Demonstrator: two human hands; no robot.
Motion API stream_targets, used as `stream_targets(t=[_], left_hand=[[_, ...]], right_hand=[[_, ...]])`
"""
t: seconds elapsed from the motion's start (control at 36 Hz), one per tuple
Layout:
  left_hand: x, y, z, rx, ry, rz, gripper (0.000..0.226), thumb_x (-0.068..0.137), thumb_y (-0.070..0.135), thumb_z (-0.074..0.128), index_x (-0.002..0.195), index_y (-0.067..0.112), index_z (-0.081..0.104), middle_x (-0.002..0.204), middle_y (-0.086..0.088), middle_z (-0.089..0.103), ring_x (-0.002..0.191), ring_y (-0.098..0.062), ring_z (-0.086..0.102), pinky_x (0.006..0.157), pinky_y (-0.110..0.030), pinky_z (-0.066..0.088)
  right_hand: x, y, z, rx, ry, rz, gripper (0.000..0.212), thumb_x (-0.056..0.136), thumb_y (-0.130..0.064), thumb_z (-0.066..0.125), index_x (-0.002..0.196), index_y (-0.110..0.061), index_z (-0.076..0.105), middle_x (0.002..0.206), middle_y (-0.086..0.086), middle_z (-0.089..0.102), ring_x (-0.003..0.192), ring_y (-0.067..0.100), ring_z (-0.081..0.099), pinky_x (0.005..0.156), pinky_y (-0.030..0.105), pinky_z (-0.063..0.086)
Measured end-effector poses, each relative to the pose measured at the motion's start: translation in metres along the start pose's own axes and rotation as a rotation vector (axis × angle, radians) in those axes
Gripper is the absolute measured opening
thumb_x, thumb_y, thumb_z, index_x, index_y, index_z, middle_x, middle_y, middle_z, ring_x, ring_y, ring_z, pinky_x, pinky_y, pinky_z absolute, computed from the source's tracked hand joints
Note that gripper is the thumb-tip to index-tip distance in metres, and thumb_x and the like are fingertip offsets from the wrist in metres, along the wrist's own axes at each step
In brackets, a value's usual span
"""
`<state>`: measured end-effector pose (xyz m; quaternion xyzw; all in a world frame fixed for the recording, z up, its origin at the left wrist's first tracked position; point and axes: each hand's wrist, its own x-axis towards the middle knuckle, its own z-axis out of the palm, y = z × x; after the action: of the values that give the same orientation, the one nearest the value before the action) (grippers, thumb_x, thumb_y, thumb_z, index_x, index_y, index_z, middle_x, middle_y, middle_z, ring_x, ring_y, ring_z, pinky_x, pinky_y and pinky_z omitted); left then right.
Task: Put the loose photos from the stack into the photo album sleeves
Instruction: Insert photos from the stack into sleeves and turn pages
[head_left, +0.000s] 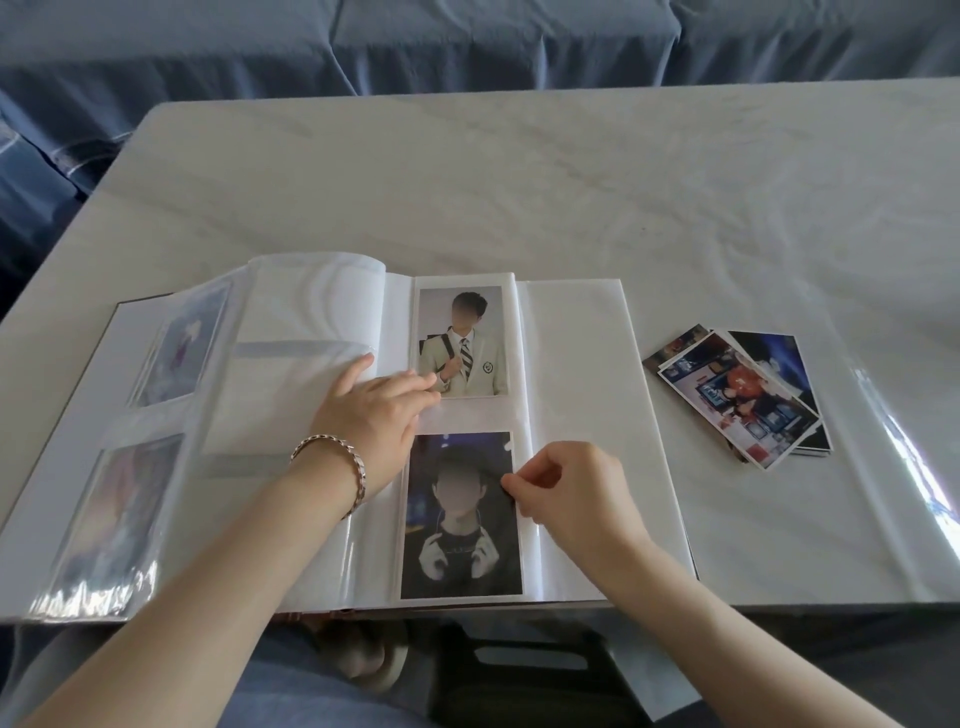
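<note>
An open photo album (597, 395) lies on the white table. Its right page holds a light portrait photo (462, 343) in the upper sleeve and a dark portrait photo (460, 519) in the lower sleeve. My left hand (374, 410), with a bracelet on the wrist, lies flat with straight fingers across the page's inner edge beside the upper photo. My right hand (566, 483) pinches the right edge of the dark photo at the sleeve opening. The stack of loose photos (737, 395) lies fanned out on the table to the right of the album.
The left side of the album (130, 415) shows filled, glossy sleeves and a curled-up page. A clear plastic cover lies over the marble-look table (519, 182). A blue-covered sofa (467, 41) runs behind the table. My knees and a dark stool show below the table's near edge.
</note>
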<state>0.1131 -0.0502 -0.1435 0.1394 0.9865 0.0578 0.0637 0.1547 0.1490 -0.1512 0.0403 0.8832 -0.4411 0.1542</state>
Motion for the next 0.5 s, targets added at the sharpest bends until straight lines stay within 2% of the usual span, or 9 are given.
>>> stream_targets(t=[0.08,0.14,0.22,0.25,0.28,0.31,0.36,0.42,0.5], left_hand=[[0.004,0.008,0.000,0.037,-0.024,-0.046,0.037,0.099,0.026,0.034,0.133,0.030,0.048,0.146,0.016,0.036,0.133,-0.003,0.034,0.113,-0.031,-0.005],[0.008,0.016,0.001,0.056,-0.048,-0.076,0.038,0.099,0.035,0.031,0.134,0.029,0.045,0.145,0.013,0.038,0.132,-0.006,0.035,0.113,-0.033,0.000],[0.011,0.024,0.004,0.070,-0.045,-0.093,0.044,0.097,0.045,0.033,0.138,0.032,0.037,0.137,0.010,0.042,0.126,-0.012,0.039,0.112,-0.035,0.007],[0.011,0.026,0.005,0.076,-0.029,-0.092,0.045,0.096,0.046,0.035,0.138,0.033,0.037,0.132,0.009,0.044,0.123,-0.013,0.040,0.111,-0.034,0.010],[0.011,0.028,0.006,0.081,-0.012,-0.088,0.045,0.095,0.047,0.037,0.138,0.033,0.038,0.128,0.009,0.044,0.119,-0.014,0.041,0.109,-0.033,0.015],[0.011,0.029,0.007,0.078,0.004,-0.083,0.045,0.095,0.046,0.038,0.137,0.032,0.039,0.124,0.008,0.044,0.116,-0.014,0.042,0.107,-0.031,0.019],[0.011,0.031,0.009,0.055,0.028,-0.084,0.044,0.094,0.044,0.040,0.136,0.030,0.041,0.121,0.007,0.044,0.113,-0.014,0.041,0.103,-0.028,0.025],[0.012,0.033,0.010,0.040,0.048,-0.089,0.043,0.095,0.042,0.041,0.135,0.029,0.043,0.121,0.007,0.043,0.113,-0.014,0.041,0.102,-0.026,0.026],[0.013,0.034,0.011,0.040,0.057,-0.091,0.042,0.095,0.041,0.041,0.135,0.028,0.044,0.122,0.006,0.044,0.115,-0.014,0.041,0.102,-0.027,0.026]], right_hand=[[0.003,-0.002,-0.012,0.144,-0.166,0.032,0.018,0.084,-0.022,0.069,0.067,-0.021,0.061,0.056,-0.004,0.066,0.050,0.007,0.063,0.051,0.015,0.050],[0.008,0.004,-0.028,0.155,-0.181,0.034,0.013,0.084,-0.022,0.067,0.072,-0.020,0.063,0.057,-0.005,0.067,0.049,0.006,0.064,0.051,0.015,0.051],[0.023,0.023,-0.064,-0.043,0.154,-0.087,0.003,0.084,-0.017,0.068,0.086,-0.015,0.069,0.070,-0.007,0.068,0.059,0.005,0.062,0.063,0.009,0.047],[0.029,0.029,-0.078,-0.145,0.250,-0.113,0.011,0.084,-0.016,0.068,0.094,-0.012,0.070,0.081,-0.003,0.069,0.068,0.009,0.062,0.067,0.011,0.044],[0.036,0.037,-0.090,-0.249,0.304,-0.121,0.019,0.084,-0.016,0.067,0.102,-0.010,0.069,0.095,0.003,0.069,0.079,0.016,0.062,0.073,0.018,0.044],[0.043,0.045,-0.101,-0.353,0.330,-0.106,0.027,0.084,-0.019,0.067,0.110,-0.008,0.066,0.108,0.008,0.066,0.092,0.024,0.061,0.078,0.026,0.042],[0.054,0.060,-0.120,-0.517,0.319,-0.041,0.045,0.085,-0.026,0.065,0.125,-0.006,0.056,0.129,0.011,0.054,0.115,0.031,0.050,0.090,0.033,0.038],[0.061,0.074,-0.129,-0.670,0.250,0.010,0.060,0.087,-0.037,0.061,0.135,-0.005,0.043,0.136,0.013,0.045,0.128,0.032,0.039,0.102,0.037,0.032],[0.064,0.086,-0.130,-0.844,0.152,0.082,0.066,0.089,-0.046,0.053,0.138,-0.005,0.036,0.140,0.014,0.040,0.133,0.029,0.033,0.107,0.037,0.027]])
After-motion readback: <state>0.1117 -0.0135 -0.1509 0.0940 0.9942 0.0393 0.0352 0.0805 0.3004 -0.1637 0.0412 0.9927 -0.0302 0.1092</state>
